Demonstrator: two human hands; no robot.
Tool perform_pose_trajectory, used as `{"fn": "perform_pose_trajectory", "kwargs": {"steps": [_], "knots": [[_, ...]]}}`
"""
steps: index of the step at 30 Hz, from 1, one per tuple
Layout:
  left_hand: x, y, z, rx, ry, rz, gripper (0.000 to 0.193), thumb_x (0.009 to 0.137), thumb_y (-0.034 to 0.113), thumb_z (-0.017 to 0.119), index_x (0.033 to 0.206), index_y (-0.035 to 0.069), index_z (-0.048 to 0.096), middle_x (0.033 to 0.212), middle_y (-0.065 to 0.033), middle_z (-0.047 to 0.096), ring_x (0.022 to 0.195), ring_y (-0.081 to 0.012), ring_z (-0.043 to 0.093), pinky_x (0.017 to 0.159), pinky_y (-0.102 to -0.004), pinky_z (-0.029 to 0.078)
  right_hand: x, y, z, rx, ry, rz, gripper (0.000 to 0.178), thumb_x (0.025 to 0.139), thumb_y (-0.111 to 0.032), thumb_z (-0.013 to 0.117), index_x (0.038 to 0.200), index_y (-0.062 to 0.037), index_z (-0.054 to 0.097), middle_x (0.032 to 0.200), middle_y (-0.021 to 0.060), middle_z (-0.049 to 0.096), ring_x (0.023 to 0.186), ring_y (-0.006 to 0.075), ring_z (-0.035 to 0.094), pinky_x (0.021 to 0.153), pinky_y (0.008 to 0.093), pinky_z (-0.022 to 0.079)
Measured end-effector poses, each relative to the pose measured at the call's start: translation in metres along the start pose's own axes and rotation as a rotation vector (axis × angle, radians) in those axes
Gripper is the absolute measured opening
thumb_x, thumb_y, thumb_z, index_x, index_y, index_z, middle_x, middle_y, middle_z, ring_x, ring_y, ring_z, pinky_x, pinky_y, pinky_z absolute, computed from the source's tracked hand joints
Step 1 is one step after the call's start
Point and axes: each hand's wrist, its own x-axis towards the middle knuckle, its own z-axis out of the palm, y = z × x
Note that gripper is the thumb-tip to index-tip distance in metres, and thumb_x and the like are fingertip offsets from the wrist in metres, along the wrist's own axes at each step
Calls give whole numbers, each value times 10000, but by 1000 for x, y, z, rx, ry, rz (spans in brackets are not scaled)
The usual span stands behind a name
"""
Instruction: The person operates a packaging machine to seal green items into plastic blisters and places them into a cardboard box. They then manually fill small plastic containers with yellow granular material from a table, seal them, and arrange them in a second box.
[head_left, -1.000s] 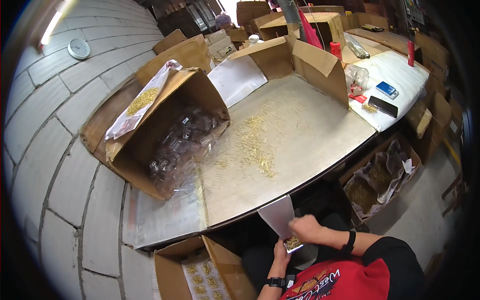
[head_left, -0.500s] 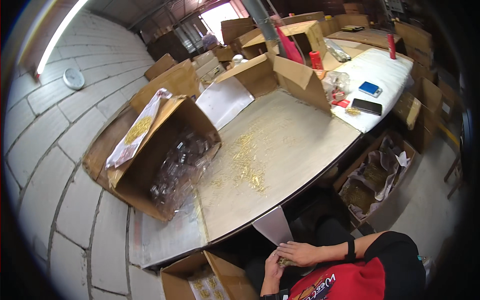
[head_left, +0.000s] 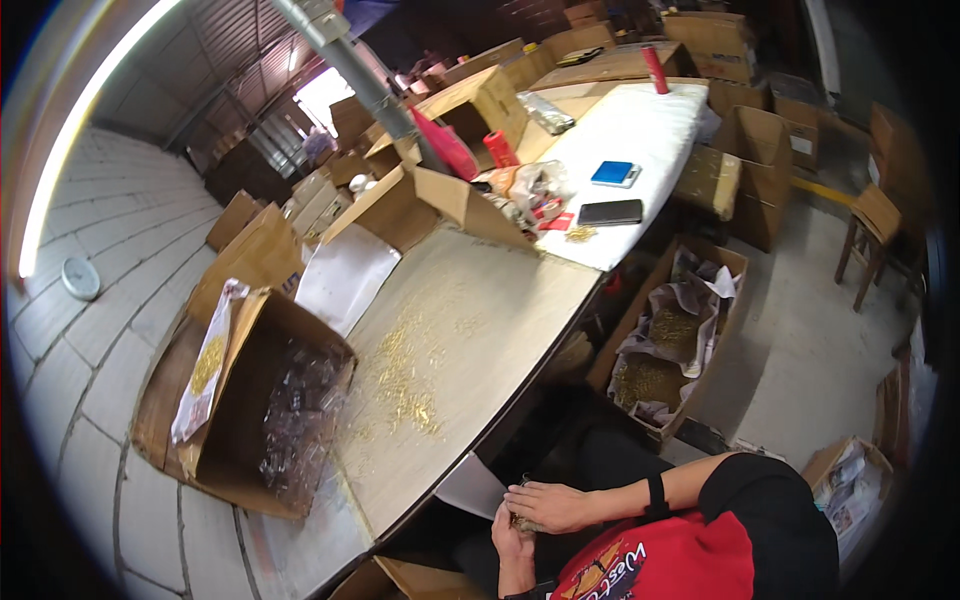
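Cupping a small heap of brass bits (head_left: pixel 522 522) in my left hand (head_left: pixel 512 535), I have them down in my lap, below the near edge of the table (head_left: pixel 520 300) and just in front of my red shirt (head_left: pixel 660 565). My right hand (head_left: pixel 548 505) lies flat over the heap, fingers together, so the bits sit between the two palms; they are too small here to tell one from another. The left hand curls up under them as a shallow bowl, closed enough to carry but not clenched.

As I judge it, the thing to get right is keeping that bowl level and the cover hand close, since loose parts this fine would slip out at the gap by the thumb. A white sheet (head_left: pixel 472 486) hangs off the table edge, touching or nearly touching my fingers, and could catch strays.

More brass bits lie scattered (head_left: pixel 405 375) across the tabletop. To the left stands an open carton (head_left: pixel 250 400) of clear plastic bags, and on the floor to my right a box (head_left: pixel 665 350) lined with paper holds heaps of the same brass.
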Motion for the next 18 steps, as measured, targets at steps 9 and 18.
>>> {"fn": "perform_pose_trajectory", "kwargs": {"steps": [9,18], "knots": [[2,-2,40,112,-74,-79,310,962,245,373,1140,30,507,1115,-103,578,1024,-235,570,851,-377,483,-15,3,-27,222,292,83,367,752,-98,580,1104,-14,521,1193,147,531,1109,292,523,885,370,474],[-13,21,15,98,-124,-149,420,966,377,342,1189,46,477,1155,-114,555,1047,-253,556,845,-409,483,1,-4,-15,219,183,-26,378,767,-130,558,1119,0,511,1157,174,529,1122,313,500,926,385,430]]}}
